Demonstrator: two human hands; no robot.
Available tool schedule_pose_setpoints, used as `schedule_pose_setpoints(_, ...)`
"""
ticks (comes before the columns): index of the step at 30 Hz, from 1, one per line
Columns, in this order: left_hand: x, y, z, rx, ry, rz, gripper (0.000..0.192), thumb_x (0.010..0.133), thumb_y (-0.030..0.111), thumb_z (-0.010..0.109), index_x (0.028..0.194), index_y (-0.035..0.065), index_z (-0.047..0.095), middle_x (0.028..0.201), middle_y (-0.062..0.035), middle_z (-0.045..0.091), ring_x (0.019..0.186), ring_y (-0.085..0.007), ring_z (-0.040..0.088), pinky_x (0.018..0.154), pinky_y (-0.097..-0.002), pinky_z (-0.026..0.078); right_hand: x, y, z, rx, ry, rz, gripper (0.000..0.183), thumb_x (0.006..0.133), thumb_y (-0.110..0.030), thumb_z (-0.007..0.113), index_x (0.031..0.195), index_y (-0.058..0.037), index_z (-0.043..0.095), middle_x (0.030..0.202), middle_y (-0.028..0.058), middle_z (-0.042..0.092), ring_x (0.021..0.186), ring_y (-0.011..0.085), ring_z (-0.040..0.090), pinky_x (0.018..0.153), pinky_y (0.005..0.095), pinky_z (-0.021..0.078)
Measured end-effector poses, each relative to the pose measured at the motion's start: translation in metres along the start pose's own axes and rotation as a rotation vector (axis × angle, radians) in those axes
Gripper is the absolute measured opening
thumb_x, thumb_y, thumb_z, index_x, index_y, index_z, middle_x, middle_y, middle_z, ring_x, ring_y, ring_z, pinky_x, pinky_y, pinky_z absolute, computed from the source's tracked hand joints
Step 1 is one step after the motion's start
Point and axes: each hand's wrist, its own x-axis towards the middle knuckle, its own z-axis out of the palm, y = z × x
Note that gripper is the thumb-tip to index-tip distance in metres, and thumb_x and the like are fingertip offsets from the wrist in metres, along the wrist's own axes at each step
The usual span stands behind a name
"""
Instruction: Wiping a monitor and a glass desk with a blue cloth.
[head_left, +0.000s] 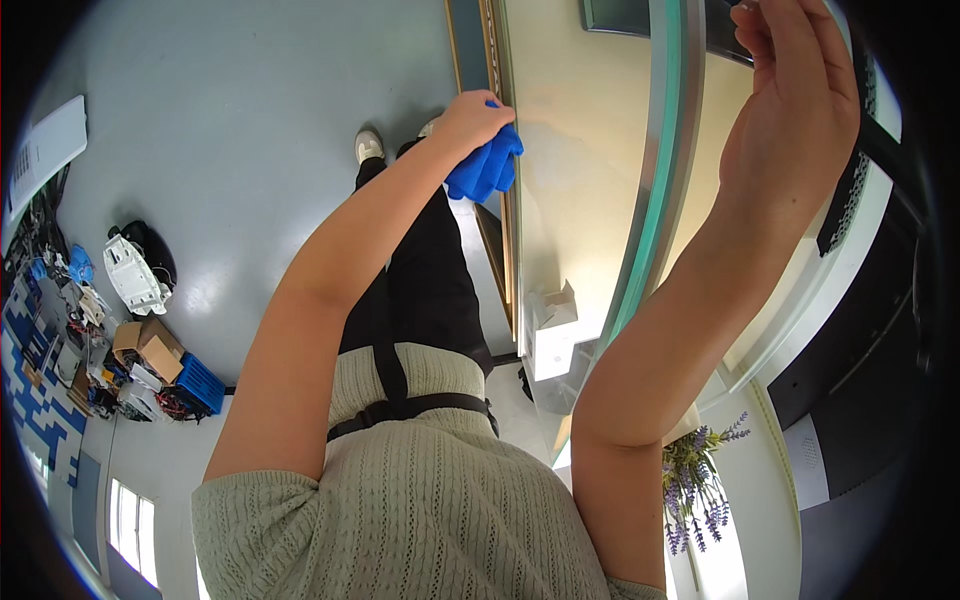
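Observation:
My left hand (476, 120) holds a bunched blue cloth (487, 169) in front of my legs. The cloth hangs below the fingers, close to the edge of a glass panel (512, 247). Raised at the upper right is my right hand (799, 105), its fingers bent near a dark flat panel (727, 34). Some of its fingers are cut off by the picture's top edge, and I cannot tell whether they touch or grip anything. A curved glass edge with a teal tint (660, 172) runs between the two hands.
A white box (551, 345) stands behind the glass, and artificial lavender (697, 480) is at the lower right. On the grey floor at the left lie a white plastic shell (135, 274), an open cardboard box (150, 349), a blue crate (201, 382) and heaped cables and parts.

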Motion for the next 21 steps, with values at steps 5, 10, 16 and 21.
schedule_pose_setpoints(5, -0.007, -0.011, 0.005, 0.014, -0.113, -0.015, 0.026, 0.075, 0.026, 0.071, 0.087, 0.0031, 0.068, 0.079, -0.0100, 0.067, 0.071, -0.0180, 0.063, 0.065, -0.0320, 0.051, 0.002, 0.002, -0.001, 0.037, -0.009, 0.009, 0.019, 0.093, -0.017, 0.061, 0.105, -0.0074, 0.073, 0.082, 0.0010, 0.068, 0.070, 0.0064, 0.054, 0.070, 0.0203, 0.0430)
schedule_pose_setpoints(10, 0.026, 0.027, -0.028, -0.104, 0.036, 0.040, 0.024, 0.077, 0.024, 0.071, 0.088, 0.0030, 0.068, 0.079, -0.0098, 0.067, 0.069, -0.0180, 0.063, 0.063, -0.0322, 0.051, -0.001, 0.005, 0.001, 0.056, 0.018, 0.030, 0.020, 0.093, -0.018, 0.062, 0.105, -0.0071, 0.073, 0.082, 0.0009, 0.068, 0.071, 0.0063, 0.054, 0.070, 0.0199, 0.0427)
schedule_pose_setpoints(16, 0.048, 0.045, -0.043, -0.040, 0.193, 0.154, 0.026, 0.079, 0.028, 0.071, 0.093, 0.0051, 0.069, 0.079, -0.0083, 0.067, 0.069, -0.0161, 0.062, 0.063, -0.0312, 0.052, -0.001, 0.005, 0.002, 0.040, 0.019, 0.025, 0.020, 0.094, -0.018, 0.061, 0.106, -0.0070, 0.073, 0.082, 0.0011, 0.068, 0.071, 0.0060, 0.054, 0.071, 0.0195, 0.0436)
schedule_pose_setpoints(21, 0.036, 0.034, -0.032, -0.172, 0.189, 0.153, 0.028, 0.080, 0.029, 0.072, 0.095, 0.0058, 0.070, 0.082, -0.0066, 0.067, 0.068, -0.0155, 0.062, 0.063, -0.0303, 0.052, 0.000, 0.014, 0.000, 0.051, -0.002, -0.009, 0.020, 0.094, -0.018, 0.061, 0.106, -0.0068, 0.073, 0.083, 0.0016, 0.068, 0.071, 0.0064, 0.055, 0.071, 0.0193, 0.0442)
